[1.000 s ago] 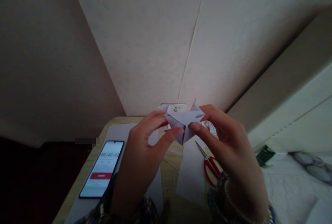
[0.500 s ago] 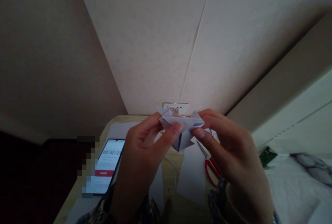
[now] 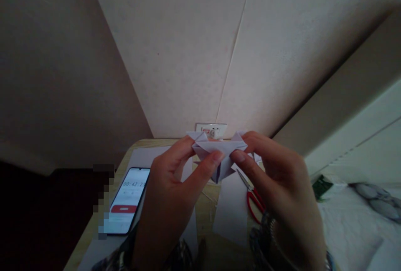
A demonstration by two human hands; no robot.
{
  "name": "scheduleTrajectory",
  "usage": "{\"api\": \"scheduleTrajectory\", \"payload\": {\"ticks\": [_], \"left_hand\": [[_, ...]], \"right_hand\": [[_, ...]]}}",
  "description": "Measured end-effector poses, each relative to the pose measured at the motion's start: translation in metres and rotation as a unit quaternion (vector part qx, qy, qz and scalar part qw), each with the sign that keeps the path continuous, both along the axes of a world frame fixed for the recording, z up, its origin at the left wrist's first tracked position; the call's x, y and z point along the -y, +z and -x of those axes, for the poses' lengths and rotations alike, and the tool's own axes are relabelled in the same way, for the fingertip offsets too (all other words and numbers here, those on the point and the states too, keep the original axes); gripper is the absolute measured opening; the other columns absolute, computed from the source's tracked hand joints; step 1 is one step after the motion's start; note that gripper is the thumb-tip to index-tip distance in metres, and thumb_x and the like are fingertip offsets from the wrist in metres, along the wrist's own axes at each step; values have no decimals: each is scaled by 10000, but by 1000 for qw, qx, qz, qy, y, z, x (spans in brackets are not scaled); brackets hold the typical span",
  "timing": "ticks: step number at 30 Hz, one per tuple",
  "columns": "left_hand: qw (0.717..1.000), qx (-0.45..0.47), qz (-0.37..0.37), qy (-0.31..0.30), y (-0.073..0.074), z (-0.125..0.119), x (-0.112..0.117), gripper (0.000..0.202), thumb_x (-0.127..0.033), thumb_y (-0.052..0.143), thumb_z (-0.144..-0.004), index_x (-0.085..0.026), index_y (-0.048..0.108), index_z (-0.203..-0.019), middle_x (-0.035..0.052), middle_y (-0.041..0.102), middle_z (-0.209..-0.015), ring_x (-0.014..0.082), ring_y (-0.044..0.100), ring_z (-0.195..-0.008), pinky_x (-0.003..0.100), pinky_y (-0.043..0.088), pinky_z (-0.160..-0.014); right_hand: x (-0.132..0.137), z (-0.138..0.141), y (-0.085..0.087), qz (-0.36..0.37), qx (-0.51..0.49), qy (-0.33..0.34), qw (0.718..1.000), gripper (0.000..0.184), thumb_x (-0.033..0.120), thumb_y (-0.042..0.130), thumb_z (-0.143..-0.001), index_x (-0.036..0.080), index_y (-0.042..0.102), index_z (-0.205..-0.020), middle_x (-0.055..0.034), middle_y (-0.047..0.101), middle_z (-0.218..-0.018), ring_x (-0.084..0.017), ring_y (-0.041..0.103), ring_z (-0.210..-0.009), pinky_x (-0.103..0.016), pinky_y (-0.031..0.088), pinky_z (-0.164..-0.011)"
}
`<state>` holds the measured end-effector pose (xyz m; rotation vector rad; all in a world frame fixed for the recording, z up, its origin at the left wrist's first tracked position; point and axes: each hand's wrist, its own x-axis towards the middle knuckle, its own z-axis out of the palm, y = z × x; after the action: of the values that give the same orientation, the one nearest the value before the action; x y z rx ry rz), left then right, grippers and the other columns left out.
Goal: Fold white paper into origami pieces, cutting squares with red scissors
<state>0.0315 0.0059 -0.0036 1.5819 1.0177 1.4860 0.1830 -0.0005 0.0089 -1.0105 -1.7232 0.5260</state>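
Observation:
I hold a small folded white paper figure (image 3: pixel 219 154) in the air above a wooden table (image 3: pixel 205 208), between both hands. My left hand (image 3: pixel 172 195) pinches its left side with thumb and forefinger. My right hand (image 3: pixel 278 187) pinches its right side the same way. Two pointed flaps stick up at the top corners of the paper and a point hangs down between my thumbs.
A phone (image 3: pixel 127 202) showing a running timer lies on the table at the left. White paper sheets (image 3: pixel 230 210) lie under my hands, and red-handled scissors (image 3: pixel 253 198) at the right. A wall socket (image 3: pixel 211 129) sits behind. A bed with white bedding (image 3: pixel 354 225) is at the right.
The paper figure has dropped slightly and flattened. My thumbs have shifted on its front, the right one moving back in toward the middle.

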Motion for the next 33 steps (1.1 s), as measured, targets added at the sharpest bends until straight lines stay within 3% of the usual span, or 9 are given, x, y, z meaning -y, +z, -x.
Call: {"api": "scheduleTrajectory", "payload": {"ticks": [11, 15, 19, 24, 29, 33], "left_hand": [[998, 29, 46, -43, -1, -2, -2, 92, -219, 670, -798, -268, 692, -872, -74, 731, -879, 81, 672, -823, 134, 529, -732], [998, -35, 37, -41, -1, 5, -4, 109, -224, 653, -805, -259, 695, -899, -41, 727, -919, 116, 672, -862, 178, 534, -746], [993, -112, 24, -18, -2, 9, -7, 117, -232, 677, -765, -254, 700, -877, -23, 725, -915, 156, 667, -869, 221, 541, -709], [994, -101, 36, -34, -3, 10, -11, 217, -295, 693, -761, -253, 640, -967, -15, 716, -958, 171, 668, -875, 265, 536, -758], [995, -89, 30, -21, -7, 13, -12, 442, -304, 756, -706, -291, 535, -1089, -38, 695, -938, 173, 655, -925, 270, 514, -795], [994, -109, 3, -25, -9, 15, -14, 399, -257, 734, -728, -310, 556, -1081, -42, 671, -979, 167, 642, -931, 280, 506, -813]], "right_hand": [[2, 4, -3, -16, 13, -24, 999, 149, 206, 587, -882, 195, 596, -734, 12, 620, -780, -129, 579, -752, -256, 444, -675], [-1, 0, -5, 2, -8, -42, 999, 64, 232, 636, -852, 214, 577, -833, 20, 618, -812, -137, 586, -786, -264, 460, -717], [-6, -4, -5, -22, -2, -45, 999, 246, 228, 700, -794, 226, 553, -991, -7, 596, -972, -168, 573, -937, -303, 461, -828], [-7, -4, -2, -32, 58, -4, 998, 65, 174, 666, -819, 196, 608, -837, -25, 585, -968, -156, 565, -945, -280, 439, -829], [-8, -2, -5, 7, -4, 9, 1000, 63, 169, 644, -833, 200, 598, -804, -5, 600, -898, -144, 577, -884, -274, 447, -784], [-10, 0, -6, 29, -38, 2, 999, 76, 172, 610, -856, 194, 608, -784, -6, 616, -847, -145, 589, -843, -287, 453, -771]]}}
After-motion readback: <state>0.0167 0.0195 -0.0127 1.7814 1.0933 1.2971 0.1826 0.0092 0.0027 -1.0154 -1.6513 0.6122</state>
